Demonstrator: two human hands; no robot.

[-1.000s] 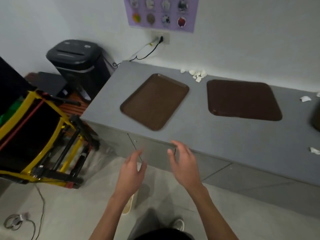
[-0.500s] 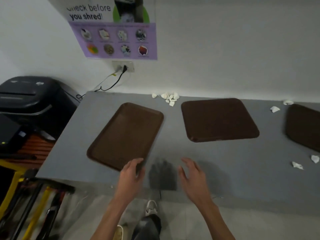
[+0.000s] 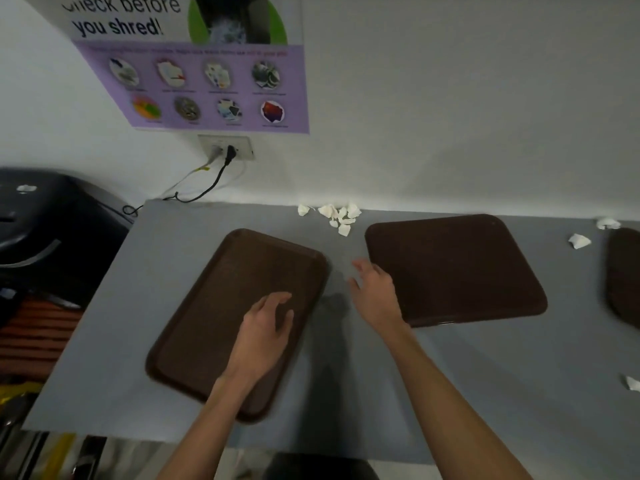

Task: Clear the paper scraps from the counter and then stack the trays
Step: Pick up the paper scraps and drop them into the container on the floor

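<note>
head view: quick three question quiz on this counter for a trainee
1. How many trays show on the counter?
2. True or false: the left hand is over the left tray.
3. The biggest scrap pile lies: A on a tray; B by the wall, between two trays; C on the floor.
Key: 1 three: left tray, middle tray, right tray cut off by the frame edge; 2 true; 3 B.

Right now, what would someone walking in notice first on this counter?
Probably the two dark brown trays flat on the grey counter: the left tray beneath the open left hand, the middle tray beside the right hand. Then the white paper scraps heaped by the wall between them, and the purple shredding poster above.
</note>
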